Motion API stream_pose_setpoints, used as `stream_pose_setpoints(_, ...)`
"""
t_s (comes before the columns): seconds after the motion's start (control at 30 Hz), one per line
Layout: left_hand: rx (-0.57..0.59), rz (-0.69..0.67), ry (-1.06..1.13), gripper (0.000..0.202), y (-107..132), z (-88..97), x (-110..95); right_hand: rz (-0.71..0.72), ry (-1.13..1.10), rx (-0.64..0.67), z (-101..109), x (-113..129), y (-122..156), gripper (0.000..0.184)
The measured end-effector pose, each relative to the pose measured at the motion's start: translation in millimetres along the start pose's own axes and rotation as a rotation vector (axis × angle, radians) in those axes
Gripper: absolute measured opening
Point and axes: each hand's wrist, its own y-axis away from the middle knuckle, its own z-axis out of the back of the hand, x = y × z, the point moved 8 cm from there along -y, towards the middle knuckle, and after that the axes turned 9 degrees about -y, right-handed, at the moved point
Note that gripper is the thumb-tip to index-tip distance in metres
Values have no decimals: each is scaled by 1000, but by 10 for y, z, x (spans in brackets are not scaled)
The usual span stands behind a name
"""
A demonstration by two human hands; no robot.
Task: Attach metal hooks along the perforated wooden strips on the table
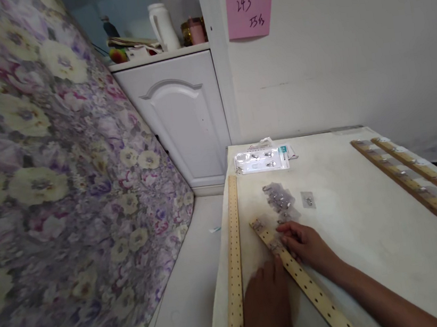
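A pale perforated wooden strip [313, 290] lies slanted on the table, with clear adhesive hooks [277, 247] on its upper part. My left hand [267, 299], slightly blurred, has bent fingers closed at the strip's left edge, just below the hooks. Close to the strip's right edge is my right hand [305, 243], its fingers curled and the thumb near the index finger. Whatever its fingertips hold, if anything, is hidden. Beyond the hands sits an overlapping pile of clear square adhesive hooks [279, 197]. One single hook [308, 200] lies apart to the right.
A second perforated strip [234, 236] runs along the table's left edge. Two strips bearing hooks [419, 188] lie at the right. Blister packaging [260, 161] rests at the back by the wall. A floral curtain [63, 178] hangs left, beside a white cabinet [184, 119].
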Motion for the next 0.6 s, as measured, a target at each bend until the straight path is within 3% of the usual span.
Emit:
stream_pose_setpoints(0.3, 4, -18, -54, 60, 4, 53, -23, 62, 108, -25, 9, 63, 37, 25)
stream_pose_setpoints(0.5, 36, -36, -26, 58, 0, 91, -15, 432, 444, -144, 75, 438, 281, 25)
stream_pose_setpoints(0.6, 65, -33, -30, 56, -10, 90, -15, 546, 481, -52, -13, 534, 410, 28)
